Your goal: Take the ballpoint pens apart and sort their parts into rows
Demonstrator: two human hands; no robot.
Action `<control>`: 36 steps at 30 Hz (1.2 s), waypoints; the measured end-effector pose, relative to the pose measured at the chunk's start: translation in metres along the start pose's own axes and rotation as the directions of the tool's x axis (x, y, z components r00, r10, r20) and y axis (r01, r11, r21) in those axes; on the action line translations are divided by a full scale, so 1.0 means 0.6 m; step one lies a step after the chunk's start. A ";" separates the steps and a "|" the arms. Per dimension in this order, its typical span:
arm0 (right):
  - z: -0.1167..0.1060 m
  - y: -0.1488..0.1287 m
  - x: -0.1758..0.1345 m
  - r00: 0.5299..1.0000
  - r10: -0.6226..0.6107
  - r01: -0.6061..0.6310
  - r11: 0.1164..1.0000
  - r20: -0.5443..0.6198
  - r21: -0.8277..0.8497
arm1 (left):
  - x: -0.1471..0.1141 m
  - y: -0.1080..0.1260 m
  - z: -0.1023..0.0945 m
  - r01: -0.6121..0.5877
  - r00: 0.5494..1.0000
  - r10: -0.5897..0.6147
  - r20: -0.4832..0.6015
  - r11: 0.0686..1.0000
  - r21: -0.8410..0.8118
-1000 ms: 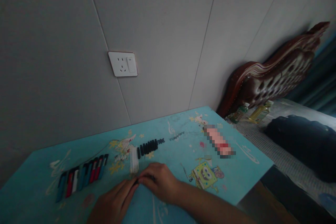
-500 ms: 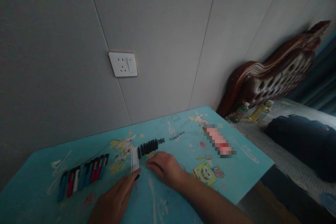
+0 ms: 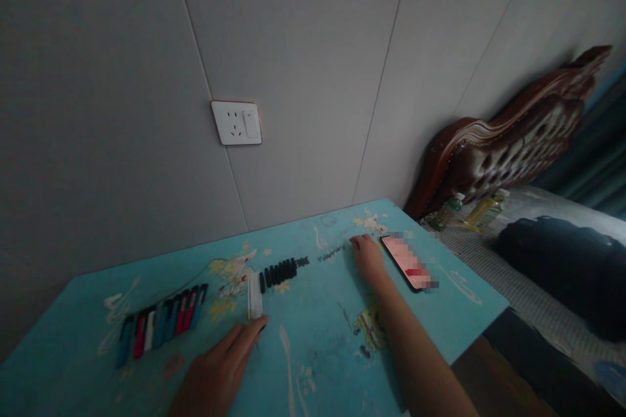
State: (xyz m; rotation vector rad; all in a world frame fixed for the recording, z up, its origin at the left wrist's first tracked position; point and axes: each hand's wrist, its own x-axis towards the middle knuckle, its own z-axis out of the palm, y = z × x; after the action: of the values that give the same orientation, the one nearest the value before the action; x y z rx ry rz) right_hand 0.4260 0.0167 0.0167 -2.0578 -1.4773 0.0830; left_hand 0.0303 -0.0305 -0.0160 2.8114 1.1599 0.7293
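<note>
My left hand [image 3: 222, 358] rests low on the table with thumb and fingers together, and a small black piece [image 3: 265, 322] shows at its fingertips. Just beyond those fingertips lies a bundle of thin white rods [image 3: 254, 296], like pen refills. Next to them is a row of short black tubes [image 3: 280, 275], then a cluster of tiny black parts [image 3: 303, 261]. A line of tiny spring-like pieces [image 3: 331, 253] runs on to the right. At its far end is my right hand [image 3: 368, 259], fingers bent and close together; what they hold, if anything, cannot be made out.
Several blue, red and white pen barrels [image 3: 163, 319] with black clips lie in a row at left. A phone [image 3: 403, 260] lies right of my right hand. The blue table [image 3: 313, 365] has cartoon prints and meets the wall [image 3: 303, 78]. Bottles [image 3: 486, 208] stand by the bed.
My right hand has moved right and away from me, from beside the white rods to the far end of the line of tiny pieces. My left hand stays nearly in place.
</note>
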 end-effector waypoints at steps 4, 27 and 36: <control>0.010 0.000 -0.001 0.999 -0.014 0.014 1.000 0.034 -0.005 | -0.002 0.000 0.002 -0.017 1.000 0.017 0.008 0.999 -0.030; 0.007 0.001 0.007 0.999 0.033 -0.035 0.995 0.021 0.097 | 0.023 0.039 -0.036 0.124 0.992 -0.125 -0.002 0.986 -0.112; 0.025 -0.170 -0.130 0.874 -0.486 0.428 0.777 0.006 0.462 | 0.027 0.046 -0.040 0.105 0.992 -0.117 -0.045 0.970 -0.221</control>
State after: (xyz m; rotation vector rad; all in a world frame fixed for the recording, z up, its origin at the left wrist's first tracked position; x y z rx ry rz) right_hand 0.3047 -0.0252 0.0329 -1.3037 -1.8017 0.3307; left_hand 0.0482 -0.0434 0.0174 2.5405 1.1557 0.8753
